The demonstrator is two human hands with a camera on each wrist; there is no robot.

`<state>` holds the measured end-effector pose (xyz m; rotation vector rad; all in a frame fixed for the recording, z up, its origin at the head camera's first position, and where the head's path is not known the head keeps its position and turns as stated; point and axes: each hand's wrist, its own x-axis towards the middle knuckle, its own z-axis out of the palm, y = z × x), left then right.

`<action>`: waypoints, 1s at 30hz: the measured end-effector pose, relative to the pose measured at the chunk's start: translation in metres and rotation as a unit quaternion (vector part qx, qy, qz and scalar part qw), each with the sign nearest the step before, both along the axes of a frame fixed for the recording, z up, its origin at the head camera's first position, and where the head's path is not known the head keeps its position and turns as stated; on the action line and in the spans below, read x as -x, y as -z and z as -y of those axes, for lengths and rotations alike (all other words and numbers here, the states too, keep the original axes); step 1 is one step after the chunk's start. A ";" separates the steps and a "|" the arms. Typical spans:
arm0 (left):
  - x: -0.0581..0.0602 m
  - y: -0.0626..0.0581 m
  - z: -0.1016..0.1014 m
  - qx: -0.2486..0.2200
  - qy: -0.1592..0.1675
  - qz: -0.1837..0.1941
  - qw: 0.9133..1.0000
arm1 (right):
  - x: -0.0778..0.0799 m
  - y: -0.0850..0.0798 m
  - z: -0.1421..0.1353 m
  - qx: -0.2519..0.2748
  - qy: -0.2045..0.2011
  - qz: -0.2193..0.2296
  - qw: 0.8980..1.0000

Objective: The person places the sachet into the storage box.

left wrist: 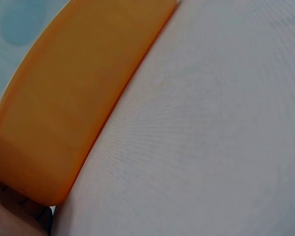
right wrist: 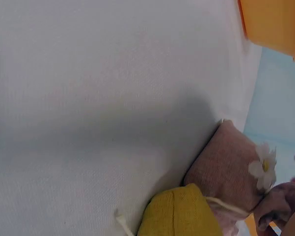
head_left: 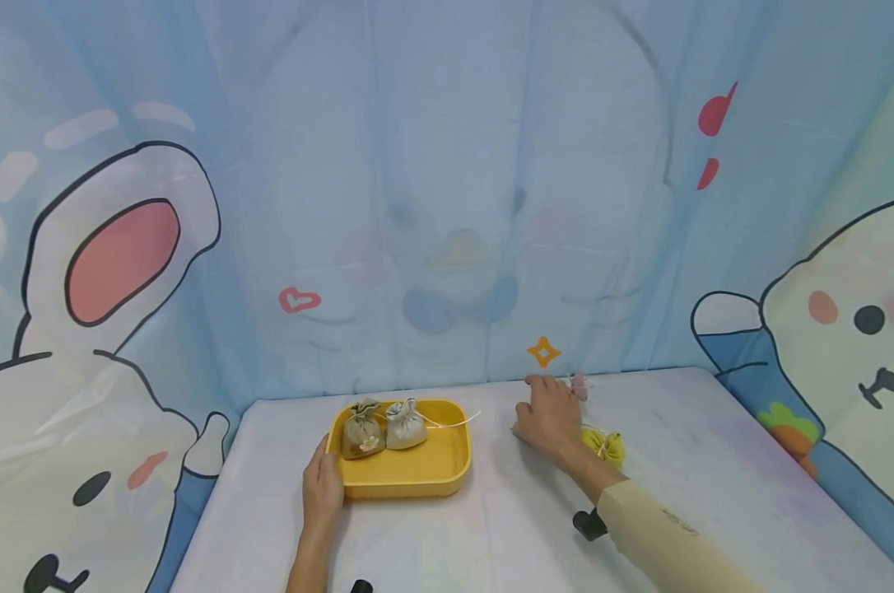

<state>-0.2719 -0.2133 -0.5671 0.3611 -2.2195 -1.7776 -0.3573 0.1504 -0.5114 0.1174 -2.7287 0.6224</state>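
My left hand (head_left: 323,487) holds the left side of a yellow tray (head_left: 402,487), its fingers at the outer wall. In the tray lie a brown pouch (head_left: 363,430) with a white flower and a pale grey pouch (head_left: 407,425) with a loose cord. To the right, my right hand (head_left: 554,416) reaches down over a mauve pouch (right wrist: 223,169) with a white flower, fingertips at its gathered neck. That pouch is mostly hidden in the head view. Beside it lies a yellow pouch (head_left: 605,445); a pink pouch (head_left: 580,385) shows just behind the hand.
All of this stands on a white-covered table (head_left: 491,535). A light blue printed curtain (head_left: 447,198) hangs at its back edge and sides. Dark wrist cameras show below each hand, the right one (head_left: 590,525) near the sleeve.
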 end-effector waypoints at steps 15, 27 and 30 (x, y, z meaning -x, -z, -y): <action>0.000 0.001 0.000 -0.001 0.000 -0.007 1.000 | 0.002 0.004 -0.018 0.027 -0.007 0.044 0.999; 0.000 0.001 0.000 0.001 -0.001 -0.004 1.000 | 0.003 0.000 -0.021 0.078 -0.017 0.045 0.996; 0.000 0.001 0.000 -0.001 -0.001 0.000 1.000 | 0.003 -0.002 -0.020 0.089 -0.033 0.022 0.995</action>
